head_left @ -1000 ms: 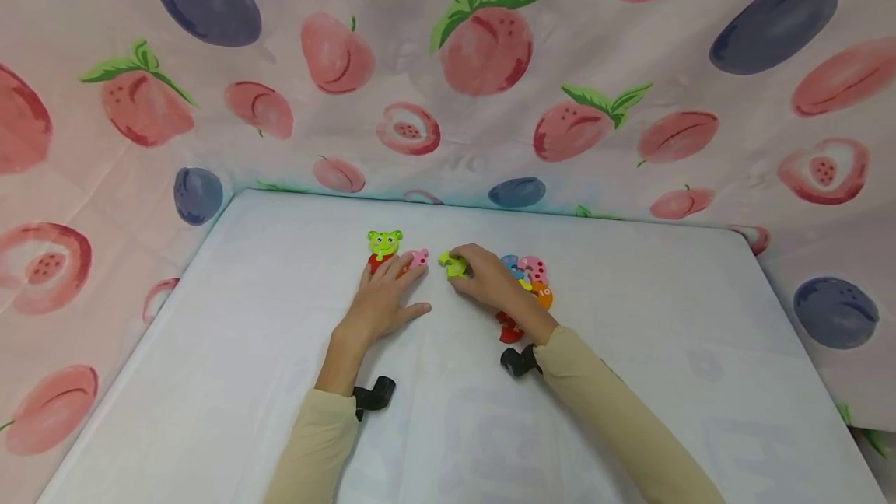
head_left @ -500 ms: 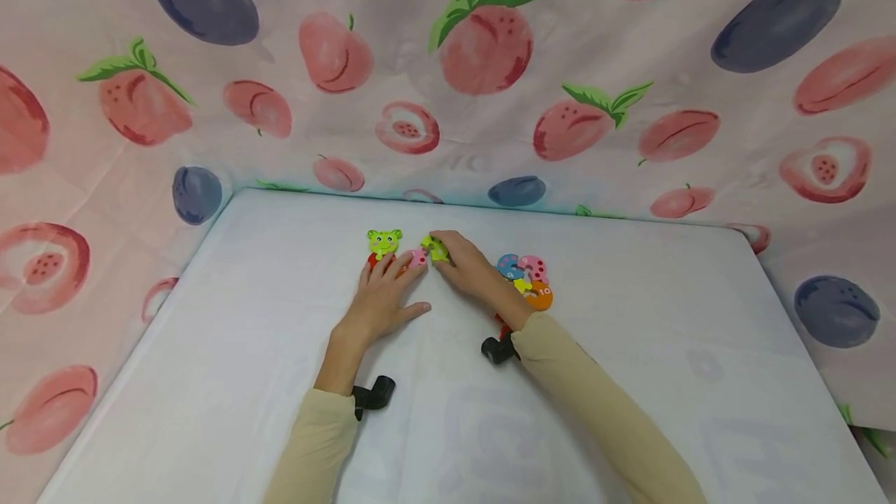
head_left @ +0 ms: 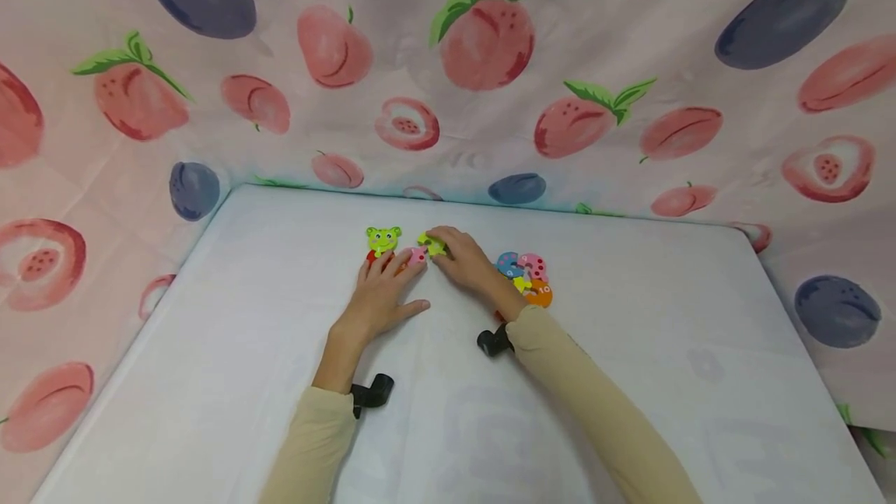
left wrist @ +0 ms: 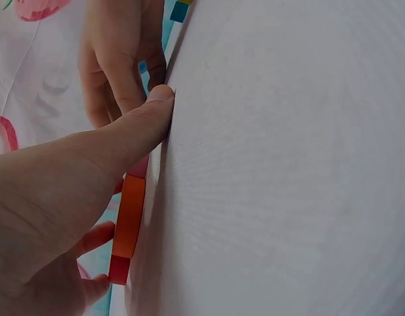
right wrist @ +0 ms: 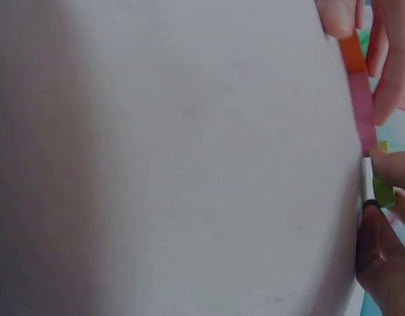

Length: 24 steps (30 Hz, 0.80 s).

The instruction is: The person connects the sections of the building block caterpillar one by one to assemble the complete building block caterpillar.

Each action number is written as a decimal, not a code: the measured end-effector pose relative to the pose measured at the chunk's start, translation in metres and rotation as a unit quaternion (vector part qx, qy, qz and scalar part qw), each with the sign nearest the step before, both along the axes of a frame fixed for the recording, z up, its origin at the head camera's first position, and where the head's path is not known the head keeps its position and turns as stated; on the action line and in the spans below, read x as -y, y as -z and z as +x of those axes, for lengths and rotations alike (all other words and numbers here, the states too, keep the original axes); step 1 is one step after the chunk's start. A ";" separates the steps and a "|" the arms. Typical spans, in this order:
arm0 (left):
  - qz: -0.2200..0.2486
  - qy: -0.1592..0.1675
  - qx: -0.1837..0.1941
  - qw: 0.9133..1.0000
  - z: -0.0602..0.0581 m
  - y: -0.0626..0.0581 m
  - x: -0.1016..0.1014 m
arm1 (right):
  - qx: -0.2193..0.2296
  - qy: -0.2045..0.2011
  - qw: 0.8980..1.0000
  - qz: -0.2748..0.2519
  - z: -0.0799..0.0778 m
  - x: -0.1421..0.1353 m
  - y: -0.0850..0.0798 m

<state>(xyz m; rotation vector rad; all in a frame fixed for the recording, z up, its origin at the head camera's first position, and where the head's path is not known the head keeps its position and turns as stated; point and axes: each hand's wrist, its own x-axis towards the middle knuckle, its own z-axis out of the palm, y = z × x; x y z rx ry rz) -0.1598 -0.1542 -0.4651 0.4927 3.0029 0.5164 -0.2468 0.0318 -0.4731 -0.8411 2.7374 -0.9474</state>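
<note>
A yellow-green puzzle piece (head_left: pixel 425 240) is pinched between the thumb and fingers of my right hand (head_left: pixel 467 261), right at the end of a row of joined pieces. That row starts at the left with a green animal-face piece (head_left: pixel 383 239), then a red piece (head_left: pixel 372 257), an orange piece (left wrist: pixel 128 217) and a pink piece (head_left: pixel 418 255). My left hand (head_left: pixel 376 298) lies over the row with fingers spread and fairly straight, fingertips on the red-to-pink stretch, hiding part of it. Its thumb points right, close to the tabletop. In the right wrist view, the green piece (right wrist: pixel 384 192) borders the pink.
Several loose pieces lie clustered right of my right hand: a blue one (head_left: pixel 508 264), a pink one (head_left: pixel 536 265), a yellow one (head_left: pixel 521 284) and an orange one (head_left: pixel 540 294). My right wrist partly covers this cluster. Fruit-print cloth (head_left: pixel 476 146) rises behind the white table (head_left: pixel 630 379).
My right hand has carried the yellow-green piece leftward and slightly away, from a gap beside the row to the pink piece's edge. The left hand has stayed put.
</note>
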 end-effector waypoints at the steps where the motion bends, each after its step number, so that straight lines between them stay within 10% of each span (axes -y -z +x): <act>1: 0.000 0.000 0.000 1.000 0.000 0.000 0.000 | 0.005 -0.001 1.000 -0.005 0.000 0.000 -0.001; 24: 0.004 -0.002 0.005 1.000 -0.001 0.000 0.000 | 0.033 0.003 0.999 -0.025 0.001 -0.003 0.001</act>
